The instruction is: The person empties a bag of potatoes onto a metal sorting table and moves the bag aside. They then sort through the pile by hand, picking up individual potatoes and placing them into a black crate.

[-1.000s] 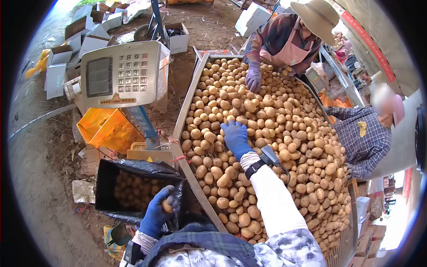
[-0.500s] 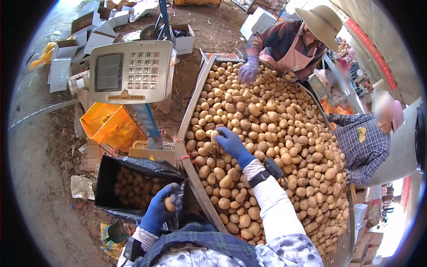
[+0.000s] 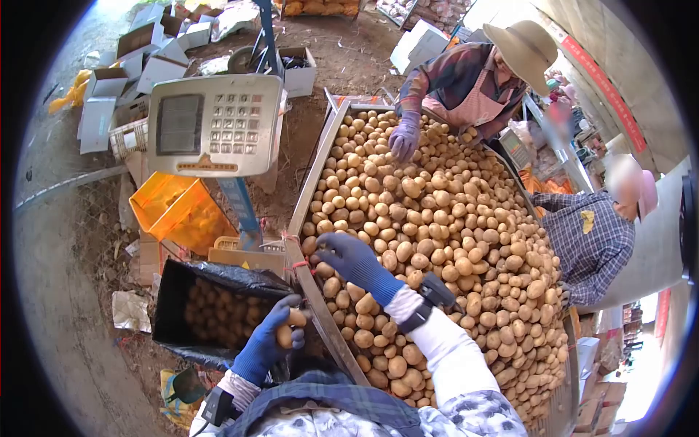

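Observation:
My left hand (image 3: 269, 342), in a blue knitted glove, is closed around potatoes (image 3: 285, 336); two seem to show between its fingers. It is beside the right edge of a box lined with black plastic (image 3: 171, 291), which has potatoes (image 3: 218, 309) inside. My right hand (image 3: 357, 264), gloved in blue too, reaches over the left rim of a large sorting table (image 3: 318, 291) heaped with potatoes (image 3: 444, 240). Its fingers are apart and point left, close to a potato (image 3: 309, 245) by the rim. No potato shows in its grasp.
A scale display (image 3: 215, 124) on a blue post stands beyond the lined box. Near it are an orange crate (image 3: 164, 207) and white cartons (image 3: 102, 120). Across the heap, a co-worker's purple-gloved hand (image 3: 405, 136) touches the potatoes. Another person in a checked shirt (image 3: 582, 237) stands at the right.
My right hand has moved left and down towards the rim, and the potato it held has left its fingers. My left hand now shows two potatoes instead of one. The co-worker's gloved hand has shifted slightly.

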`<state>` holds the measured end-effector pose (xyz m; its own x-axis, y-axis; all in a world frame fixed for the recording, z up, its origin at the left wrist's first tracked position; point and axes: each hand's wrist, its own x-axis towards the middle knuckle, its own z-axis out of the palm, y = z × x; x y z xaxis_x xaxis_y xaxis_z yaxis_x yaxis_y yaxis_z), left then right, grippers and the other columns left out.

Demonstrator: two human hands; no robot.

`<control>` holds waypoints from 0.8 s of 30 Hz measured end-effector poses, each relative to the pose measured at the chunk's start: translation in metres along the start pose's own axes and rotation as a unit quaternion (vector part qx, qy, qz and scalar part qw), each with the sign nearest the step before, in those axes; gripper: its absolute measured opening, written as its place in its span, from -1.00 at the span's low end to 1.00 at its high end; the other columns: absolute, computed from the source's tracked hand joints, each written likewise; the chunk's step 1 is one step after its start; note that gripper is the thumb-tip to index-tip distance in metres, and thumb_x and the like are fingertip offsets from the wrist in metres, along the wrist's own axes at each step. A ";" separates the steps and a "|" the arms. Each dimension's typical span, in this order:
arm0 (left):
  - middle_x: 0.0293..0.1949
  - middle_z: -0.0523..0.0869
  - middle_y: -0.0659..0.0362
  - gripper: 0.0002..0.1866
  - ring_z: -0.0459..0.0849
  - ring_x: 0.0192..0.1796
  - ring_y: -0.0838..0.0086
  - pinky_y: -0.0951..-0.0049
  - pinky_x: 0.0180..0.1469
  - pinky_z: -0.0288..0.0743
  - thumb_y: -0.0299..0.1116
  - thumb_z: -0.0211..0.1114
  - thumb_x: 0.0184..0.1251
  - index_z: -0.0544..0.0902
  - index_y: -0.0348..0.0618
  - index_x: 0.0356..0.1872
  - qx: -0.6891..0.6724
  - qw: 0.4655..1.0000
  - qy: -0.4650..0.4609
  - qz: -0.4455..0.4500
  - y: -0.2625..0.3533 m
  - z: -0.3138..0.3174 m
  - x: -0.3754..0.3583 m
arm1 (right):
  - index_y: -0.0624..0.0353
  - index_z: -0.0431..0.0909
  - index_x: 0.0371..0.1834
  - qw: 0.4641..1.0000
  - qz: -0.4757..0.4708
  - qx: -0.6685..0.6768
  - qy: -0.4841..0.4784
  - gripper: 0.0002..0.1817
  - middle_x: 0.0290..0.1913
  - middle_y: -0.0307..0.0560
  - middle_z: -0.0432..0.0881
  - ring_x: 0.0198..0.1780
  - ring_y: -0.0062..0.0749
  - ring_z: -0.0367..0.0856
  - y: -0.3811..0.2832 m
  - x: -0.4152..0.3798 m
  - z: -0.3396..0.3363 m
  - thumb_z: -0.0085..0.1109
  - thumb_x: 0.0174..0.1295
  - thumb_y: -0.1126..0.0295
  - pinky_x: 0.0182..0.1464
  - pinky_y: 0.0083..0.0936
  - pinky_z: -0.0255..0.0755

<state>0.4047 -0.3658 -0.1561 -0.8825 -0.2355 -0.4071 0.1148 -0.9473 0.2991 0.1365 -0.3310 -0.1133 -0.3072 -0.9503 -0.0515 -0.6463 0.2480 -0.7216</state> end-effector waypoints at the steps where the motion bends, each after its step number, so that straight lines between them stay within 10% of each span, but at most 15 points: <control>1: -0.01 0.65 0.05 -0.59 0.52 -0.35 0.49 0.51 -0.35 0.43 -0.07 0.16 0.55 0.44 0.05 0.28 0.002 1.000 0.009 -0.005 -0.003 -0.003 -0.005 | 0.18 0.62 -0.02 0.987 -0.092 -0.083 0.101 -0.69 -0.15 0.03 0.68 -0.05 -0.06 0.67 0.023 0.015 0.009 0.26 0.31 0.22 0.01 -0.24 0.54; 5: -0.13 0.67 0.00 -0.70 0.51 -0.39 0.39 0.40 -0.36 0.43 0.01 0.13 0.57 0.53 0.12 0.10 -0.085 0.995 -0.033 -0.045 -0.010 -0.040 0.007 | 0.00 0.64 -0.13 0.904 0.014 -0.389 0.178 -0.70 -0.12 -0.08 0.64 -0.05 -0.12 0.62 0.056 0.063 0.044 0.29 0.17 0.09 -0.09 -0.17 0.48; 7: -0.16 0.67 0.04 -0.53 0.53 -0.34 0.46 0.50 -0.30 0.46 0.06 0.13 0.55 0.56 -0.15 0.13 -0.085 0.995 -0.015 -0.040 -0.007 -0.027 -0.004 | -0.02 0.64 -0.10 0.908 0.039 -0.384 0.164 -0.69 -0.09 -0.13 0.64 -0.03 -0.13 0.61 0.058 0.076 0.058 0.31 0.15 0.12 -0.06 -0.13 0.46; 9: -0.30 0.67 0.13 -0.69 0.48 -0.45 0.52 0.56 -0.42 0.35 -0.05 0.04 0.65 0.58 -0.02 0.04 -0.069 0.996 0.035 -0.045 0.004 0.000 -0.007 | -0.03 0.63 -0.10 0.916 0.029 -0.374 0.140 -0.70 -0.09 -0.15 0.64 -0.04 -0.16 0.60 0.043 0.070 0.049 0.33 0.14 0.16 -0.05 -0.16 0.46; 14: -0.30 0.63 0.14 -0.69 0.51 -0.40 0.51 0.54 -0.38 0.43 -0.05 0.09 0.62 0.59 -0.05 0.01 -0.118 0.991 0.054 -0.039 0.009 0.002 -0.012 | 0.18 0.53 0.05 0.984 0.022 -0.029 0.175 -0.68 -0.04 0.19 0.65 0.04 0.05 0.65 0.034 0.037 0.013 0.23 0.30 0.27 0.04 -0.14 0.51; 18: -0.18 0.70 0.08 -0.71 0.67 -0.20 0.37 0.50 -0.23 0.60 -0.11 0.14 0.60 0.59 -0.11 0.02 -0.056 0.995 0.075 -0.039 0.004 0.002 -0.012 | 0.20 0.56 0.13 0.969 -0.013 0.192 0.154 -0.62 -0.10 -0.14 0.67 -0.06 -0.45 0.64 0.066 0.011 0.006 0.29 0.33 0.27 0.00 -0.45 0.54; 23: 0.12 0.69 0.03 -0.60 0.69 0.09 0.23 0.44 0.04 0.67 -0.20 0.19 0.58 0.47 -0.18 0.27 0.218 0.974 0.016 0.060 -0.014 0.003 -0.014 | 0.12 0.57 0.18 0.944 0.112 0.308 0.038 -0.60 -0.05 -0.22 0.65 -0.03 -0.61 0.57 0.024 -0.061 -0.027 0.31 0.35 0.21 0.05 -0.60 0.49; 24: 0.03 0.72 -0.02 -0.62 0.67 -0.06 0.22 0.27 -0.29 0.52 0.08 0.14 0.54 0.56 0.07 0.11 0.022 0.997 0.058 -0.050 -0.014 -0.038 0.017 | 0.09 0.57 0.21 0.940 0.097 0.327 0.026 -0.56 -0.01 -0.20 0.64 0.05 -0.60 0.55 0.027 -0.070 -0.023 0.33 0.33 0.18 0.14 -0.61 0.44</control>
<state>0.4053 -0.3645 -0.2002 -0.8301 -0.1663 -0.5322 0.0072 -0.9576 0.2879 0.1249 -0.2535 -0.1132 -0.4198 -0.8842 -0.2048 -0.0127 0.2314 -0.9728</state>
